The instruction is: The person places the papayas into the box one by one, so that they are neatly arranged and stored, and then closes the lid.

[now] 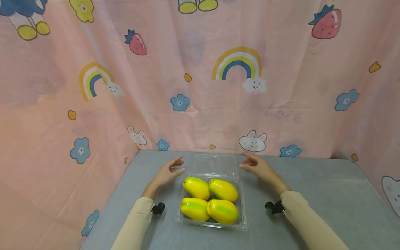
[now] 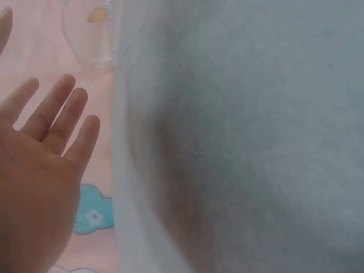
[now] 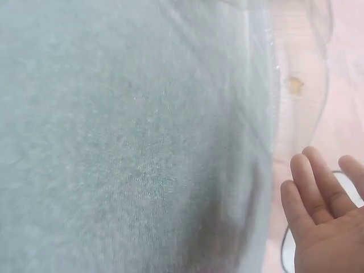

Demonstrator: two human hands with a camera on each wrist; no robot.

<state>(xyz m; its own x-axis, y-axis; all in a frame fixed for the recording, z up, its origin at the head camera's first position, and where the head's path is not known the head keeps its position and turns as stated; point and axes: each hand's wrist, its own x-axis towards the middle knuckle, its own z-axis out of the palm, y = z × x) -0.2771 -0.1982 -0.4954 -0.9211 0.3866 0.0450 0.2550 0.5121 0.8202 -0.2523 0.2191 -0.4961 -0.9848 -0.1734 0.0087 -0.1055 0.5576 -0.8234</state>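
A clear plastic clamshell box (image 1: 212,226) sits on the table with its transparent lid (image 1: 215,165) raised at the far side. Inside lie several glossy yellow papaya-like fruits (image 1: 222,211) with green streaks, arranged in two rows. To the left of the lid, my left hand (image 1: 168,172) hovers with relaxed fingers and holds nothing. Its spread fingers (image 2: 79,142) show in the left wrist view. My right hand (image 1: 257,168) is on the lid's other side, palm inward and holding nothing. The right wrist view shows its loosely extended fingers (image 3: 310,193) below the lid's edge.
The grey tabletop (image 1: 325,194) extends to both sides of the box. Behind it and at the sides hangs a pink curtain (image 1: 212,121) printed with rainbows, rabbits and flowers. Each wrist bears a small black camera (image 1: 274,207).
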